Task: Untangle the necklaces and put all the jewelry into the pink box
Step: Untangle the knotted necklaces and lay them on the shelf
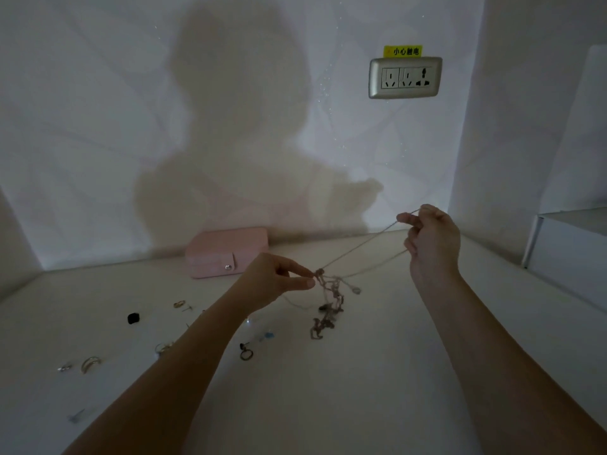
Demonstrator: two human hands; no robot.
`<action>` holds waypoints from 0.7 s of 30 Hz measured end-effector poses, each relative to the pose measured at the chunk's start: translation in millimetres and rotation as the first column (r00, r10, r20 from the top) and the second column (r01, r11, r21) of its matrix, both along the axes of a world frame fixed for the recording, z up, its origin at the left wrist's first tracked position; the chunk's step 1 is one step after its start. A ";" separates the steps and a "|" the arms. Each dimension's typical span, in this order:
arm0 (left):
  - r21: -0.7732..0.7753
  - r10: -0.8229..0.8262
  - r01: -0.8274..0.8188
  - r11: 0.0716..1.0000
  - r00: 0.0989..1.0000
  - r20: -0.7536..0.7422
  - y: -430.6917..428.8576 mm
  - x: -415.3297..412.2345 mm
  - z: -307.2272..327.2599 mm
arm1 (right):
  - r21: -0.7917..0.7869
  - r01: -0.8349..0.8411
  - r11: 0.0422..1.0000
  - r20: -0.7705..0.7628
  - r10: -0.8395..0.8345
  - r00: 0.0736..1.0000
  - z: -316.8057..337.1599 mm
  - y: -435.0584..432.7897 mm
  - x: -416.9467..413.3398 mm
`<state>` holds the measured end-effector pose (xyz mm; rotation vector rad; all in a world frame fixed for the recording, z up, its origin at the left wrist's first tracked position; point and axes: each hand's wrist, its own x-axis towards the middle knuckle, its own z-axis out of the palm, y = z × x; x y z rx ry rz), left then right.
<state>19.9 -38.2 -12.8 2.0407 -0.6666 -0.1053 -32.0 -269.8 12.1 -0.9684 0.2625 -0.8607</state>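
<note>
Silver-toned chain strands point(368, 240) run taut between our two hands, just right of the frame's centre. Our left hand point(276, 284) pinches the top of the tangle point(328, 307) between thumb and forefinger, the other fingers loosely curled behind. Our right hand point(430, 244), higher and farther right, grips two strands: one passes over the raised forefinger, the other leaves the curled fingers lower down. Both strands slope down and to the left and meet at the pinched knot. Below the knot, the tangle hangs as a dark, clumped mass of links, with its lower end at or near the table point(377, 389); we cannot tell whether it touches. A small pendant point(356, 290) dangles to its right.

Loose jewelry lies on the pale table in the lower left of the frame: a dark hoop earring point(245, 352) beside our left forearm, a blue-beaded piece point(267, 335) just above it, a gold ring point(179, 303), a wide band ring point(90, 364), and a small black piece point(133, 318). Several smaller pieces are too blurred to name.

Behind our left hand, against the wall, the pink box point(226, 252) sits closed, its snap tab point(229, 262) facing us. In the upper right, a wall socket point(404, 77) carries a yellow label point(403, 51). A white box point(568, 244) stands at the right edge.
</note>
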 end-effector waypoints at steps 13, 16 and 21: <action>-0.090 0.084 -0.089 0.992 0.995 -0.051 5.6 0.4 6.0 | -0.693 -0.216 0.688 -0.544 -0.302 0.782 -17.8 -7.0 11.7; -0.158 0.076 -0.091 0.983 0.993 -0.094 2.7 -1.0 9.2 | -0.745 -0.518 0.420 -0.665 -0.393 0.635 -28.3 12.4 13.7; -0.163 0.053 -0.067 0.984 0.995 -0.089 -1.2 -4.4 9.7 | -0.682 -0.631 0.370 -0.622 0.161 0.767 -24.0 40.3 3.6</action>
